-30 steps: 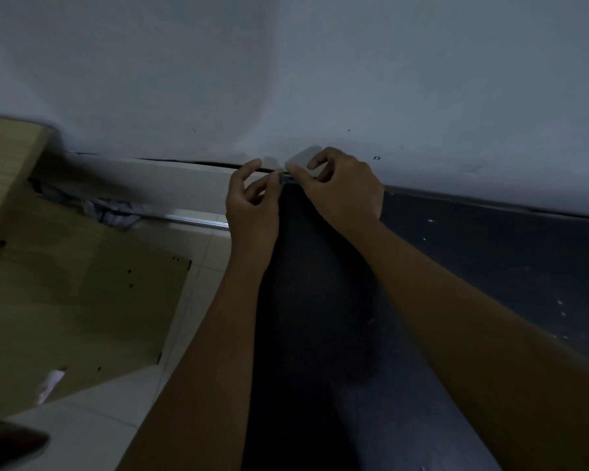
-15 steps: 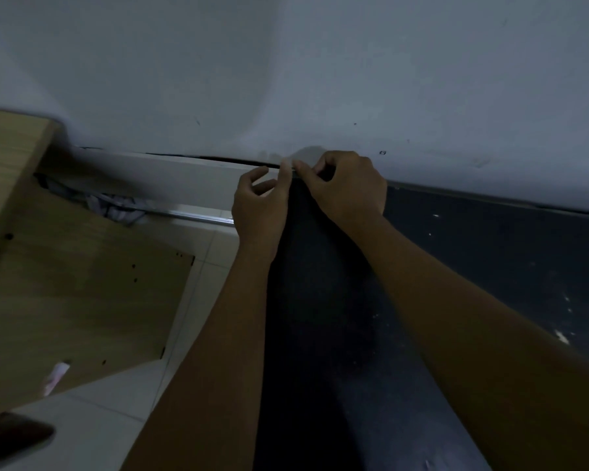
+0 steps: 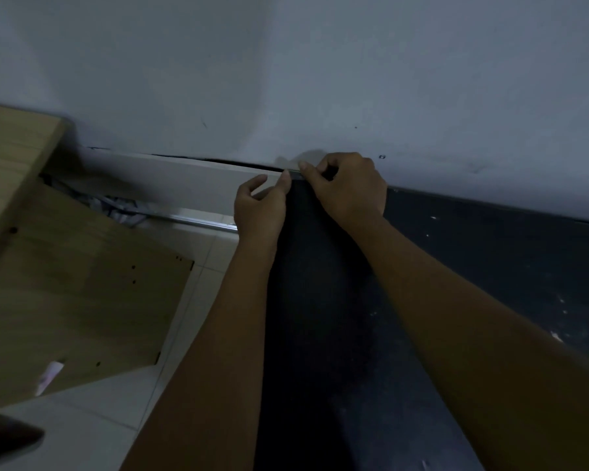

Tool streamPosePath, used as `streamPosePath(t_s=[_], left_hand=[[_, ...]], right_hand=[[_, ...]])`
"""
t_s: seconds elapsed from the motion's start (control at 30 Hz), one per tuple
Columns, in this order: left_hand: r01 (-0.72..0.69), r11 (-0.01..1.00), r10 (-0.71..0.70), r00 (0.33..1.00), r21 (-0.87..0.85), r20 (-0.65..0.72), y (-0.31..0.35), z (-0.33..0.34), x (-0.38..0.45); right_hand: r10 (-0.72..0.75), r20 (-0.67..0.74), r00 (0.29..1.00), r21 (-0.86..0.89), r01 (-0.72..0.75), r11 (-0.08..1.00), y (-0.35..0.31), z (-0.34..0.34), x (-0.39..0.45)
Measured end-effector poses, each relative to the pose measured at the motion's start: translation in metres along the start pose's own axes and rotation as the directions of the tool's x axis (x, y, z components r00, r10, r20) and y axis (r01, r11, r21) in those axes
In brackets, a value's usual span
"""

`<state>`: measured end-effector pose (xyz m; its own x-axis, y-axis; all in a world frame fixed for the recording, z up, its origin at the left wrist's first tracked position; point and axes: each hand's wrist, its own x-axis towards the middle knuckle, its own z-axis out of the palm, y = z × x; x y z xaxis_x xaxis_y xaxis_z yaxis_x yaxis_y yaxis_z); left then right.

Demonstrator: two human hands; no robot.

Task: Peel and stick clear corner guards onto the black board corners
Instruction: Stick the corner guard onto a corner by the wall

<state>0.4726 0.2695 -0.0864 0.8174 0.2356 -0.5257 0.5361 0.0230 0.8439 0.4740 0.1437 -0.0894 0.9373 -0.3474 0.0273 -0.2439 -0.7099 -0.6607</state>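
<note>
I see both hands at the far corner of the black board (image 3: 320, 300), against the wall (image 3: 320, 79). Left hand (image 3: 261, 209) and right hand (image 3: 349, 188) have fingertips pressed together at that corner; the clear guard is too faint to confirm. No readable labels or writing.

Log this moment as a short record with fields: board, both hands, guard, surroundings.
board: black board lying against the grey wall
left hand: left hand, fingertips pinching at the board's far corner
right hand: right hand, fingers curled, pinching at the same corner
guard: too clear and dim to make out
surroundings: wooden panels on the tiled floor to the left
</note>
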Motion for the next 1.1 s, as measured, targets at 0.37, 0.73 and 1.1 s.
streamPosePath(t_s=[0.37, 0.73, 1.1], left_hand=[[-0.008, 0.998, 0.007, 1.0, -0.066, -0.023, -0.007, -0.011, -0.015], [-0.491, 0.842, 0.539, 0.78, 0.224, -0.318, -0.02, -0.004, -0.033], [-0.479, 0.75, 0.631, 0.725, 0.456, -0.276, -0.024, 0.0, -0.028]], right_hand=[[-0.007, -0.006, 1.0, 0.027, 0.007, 1.0, 0.002, 0.0, -0.004], [-0.067, -0.135, 0.989, 0.159, 0.089, 0.983, 0.01, 0.0, -0.012], [-0.28, -0.02, 0.96, -0.019, 0.279, 0.96, 0.013, -0.001, -0.022]])
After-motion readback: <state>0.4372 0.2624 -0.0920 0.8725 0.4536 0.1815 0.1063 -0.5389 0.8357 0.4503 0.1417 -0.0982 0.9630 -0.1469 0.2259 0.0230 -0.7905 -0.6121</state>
